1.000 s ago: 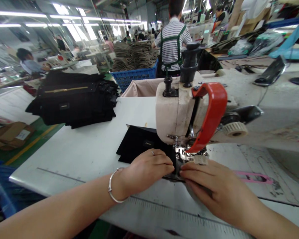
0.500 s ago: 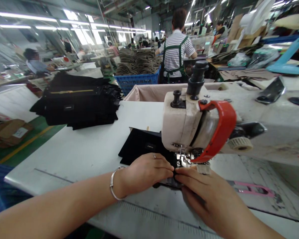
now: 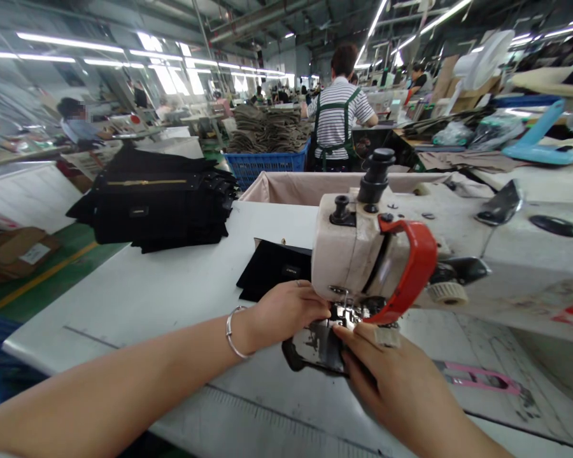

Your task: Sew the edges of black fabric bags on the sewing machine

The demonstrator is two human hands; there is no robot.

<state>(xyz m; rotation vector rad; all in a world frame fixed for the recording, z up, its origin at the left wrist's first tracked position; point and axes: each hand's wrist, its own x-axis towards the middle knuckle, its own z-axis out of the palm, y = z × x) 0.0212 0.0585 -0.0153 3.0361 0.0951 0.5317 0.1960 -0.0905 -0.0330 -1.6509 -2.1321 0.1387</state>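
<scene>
A black fabric piece [image 3: 262,270] with a small label lies partly under the head of the sewing machine [image 3: 346,248]. My left hand [image 3: 291,312], with a silver bangle at the wrist, is closed at the fabric's near edge, fingertips beside the presser foot [image 3: 346,313]. My right hand [image 3: 391,359] lies with stretched fingers along the right of the shiny metal plate [image 3: 312,346], its fingertips close to the foot. A wrap is on one of its fingers. The machine head hides the fabric's right part.
Black fabric pieces [image 3: 167,216] are stacked at the table's [image 3: 172,286] left. Pink-handled thread snips [image 3: 482,376] lie at the right. Behind the machine are a cloth-lined bin [image 3: 291,186] and a blue crate [image 3: 265,163]. A person in a striped shirt [image 3: 337,114] stands beyond.
The black fabric has moved away from me past the presser foot, baring the metal plate. My left hand has moved slightly forward. The camera view has shifted.
</scene>
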